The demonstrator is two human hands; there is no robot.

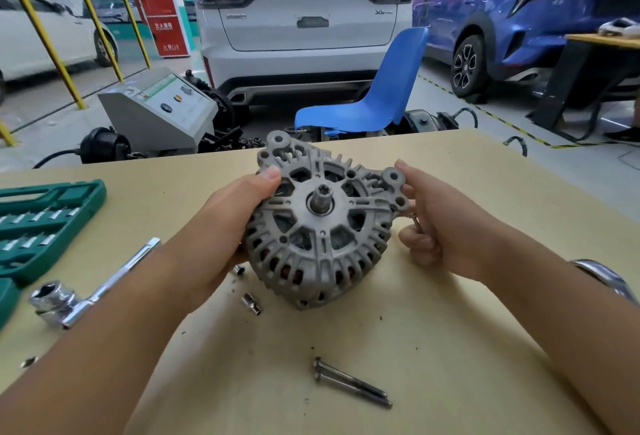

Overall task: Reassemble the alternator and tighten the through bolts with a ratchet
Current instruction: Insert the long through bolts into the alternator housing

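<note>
Alternator (pixel 320 223): grey cast housing, both halves together, shaft end facing up toward the wearer. Held tilted, its lower edge at or just above the worktop (pixel 450 313); contact cannot be told.

Left hand (pixel 221 226): wrapped round the housing's left side, thumb laid on the front face, fingers curled behind.

Right hand (pixel 433 223): thumb and forefinger touching the mounting ear on the housing's right side; lower fingers curled round a bolt (pixel 415 221), only a short stub of which shows.

Loose bolts (pixel 351 382): two long through bolts lying side by side on the worktop, near the wearer, well apart from the housing.

Sockets: one small socket (pixel 252 303) just below the housing's left edge, another (pixel 239 269) partly hidden beside the left hand.

Ratchet (pixel 90 289): chrome, lying on the worktop at left, head toward the wearer, not in hand.

Socket case (pixel 41 223): green, open, at the far left edge.

Beyond the worktop: blue chair (pixel 374 98), grey test console (pixel 162 109), white car (pixel 301 12), blue car (pixel 526 8).

Progress, as judged: the housing looks closed up, but the through bolts appear not yet fitted. One is in hand, two lie loose. Inserting them and all ratchet tightening seem still to come; roughly the middle of the job.
</note>
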